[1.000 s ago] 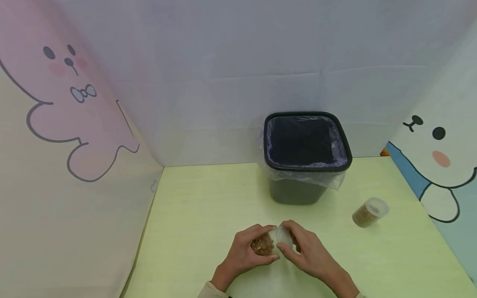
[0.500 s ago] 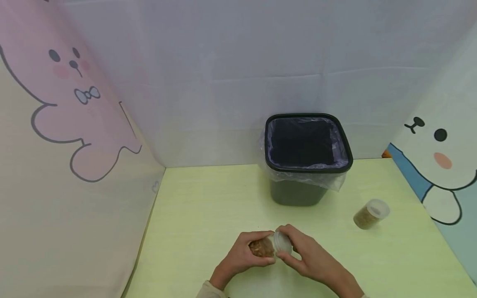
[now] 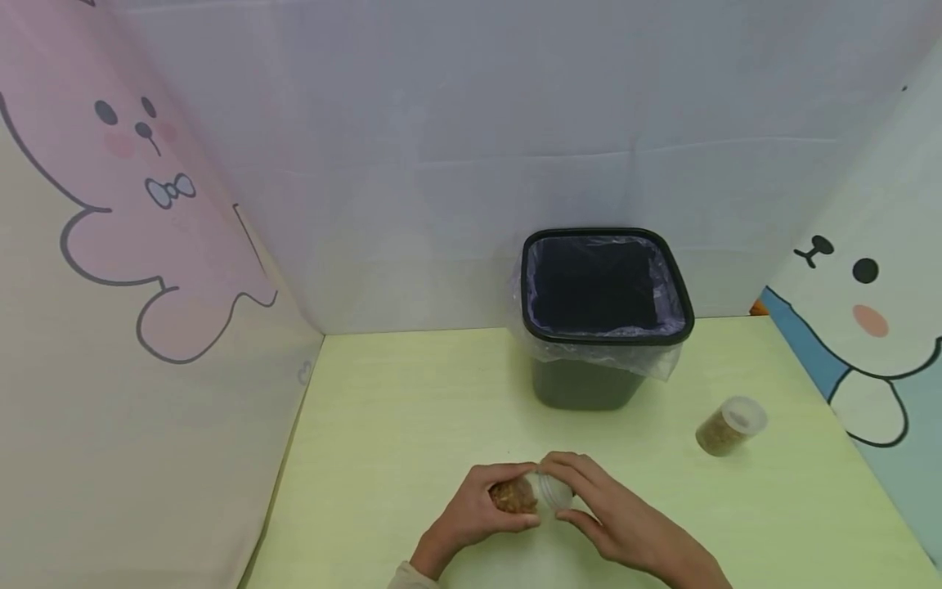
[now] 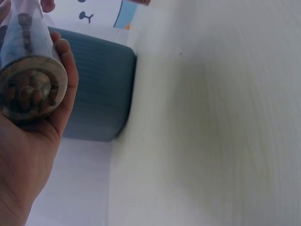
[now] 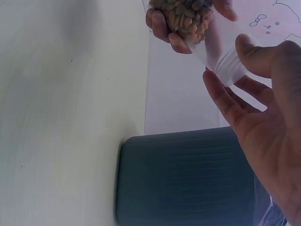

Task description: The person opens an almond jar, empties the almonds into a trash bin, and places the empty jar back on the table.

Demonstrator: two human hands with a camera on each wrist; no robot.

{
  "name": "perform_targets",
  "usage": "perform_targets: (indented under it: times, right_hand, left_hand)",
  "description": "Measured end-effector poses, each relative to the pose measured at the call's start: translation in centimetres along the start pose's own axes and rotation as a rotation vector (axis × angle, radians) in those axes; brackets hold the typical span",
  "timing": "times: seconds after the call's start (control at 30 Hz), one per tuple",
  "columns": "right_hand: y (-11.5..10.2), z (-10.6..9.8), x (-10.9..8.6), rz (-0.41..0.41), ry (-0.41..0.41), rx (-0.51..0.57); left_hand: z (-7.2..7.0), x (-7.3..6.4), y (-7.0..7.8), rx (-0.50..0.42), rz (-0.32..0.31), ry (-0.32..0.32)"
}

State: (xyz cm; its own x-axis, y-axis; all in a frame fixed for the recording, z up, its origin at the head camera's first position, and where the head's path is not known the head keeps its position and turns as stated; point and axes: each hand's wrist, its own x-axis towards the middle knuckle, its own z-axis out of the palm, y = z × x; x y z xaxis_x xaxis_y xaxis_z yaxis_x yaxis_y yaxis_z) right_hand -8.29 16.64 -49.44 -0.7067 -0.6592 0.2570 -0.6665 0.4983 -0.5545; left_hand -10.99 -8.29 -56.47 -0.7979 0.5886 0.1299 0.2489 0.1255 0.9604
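My left hand grips a clear jar around its body, tilted with the lid end toward the right. Small brown pieces, like nuts or kibble, lie in the base half, seen through the bottom in the left wrist view. On the neck end is a translucent ridged lid. My right hand holds this lid, thumb on one side and fingers on the other in the right wrist view. Both hands are above the table, close to its near side.
A dark grey bin with a black rim and a clear liner bag stands at the back. Right of it, a second lidded jar with brown contents stands on the pale yellow table. Cartoon-printed cloth walls enclose the table.
Both hands have come slightly lower and nearer with the jar. The right hand has turned about the lid, its thumb shifting along the lid's edge. The bin and second jar stay put.
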Motion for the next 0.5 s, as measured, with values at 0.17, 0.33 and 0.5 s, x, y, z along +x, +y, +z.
perform_targets:
  times: [0.17, 0.33, 0.5]
  right_hand:
    - [0.02, -0.14, -0.44, 0.042, -0.016, -0.013]
    - [0.12, 0.04, -0.88, 0.177, 0.009, 0.024]
    - [-0.02, 0.13, -1.00, 0.355, -0.030, 0.087]
  left_hand:
    - [0.12, -0.07, -0.11, 0.039, -0.017, 0.007]
    - [0.31, -0.13, -0.17, 0.064, 0.012, 0.019]
    - [0.53, -0.18, -0.09, 0.092, 0.019, 0.022]
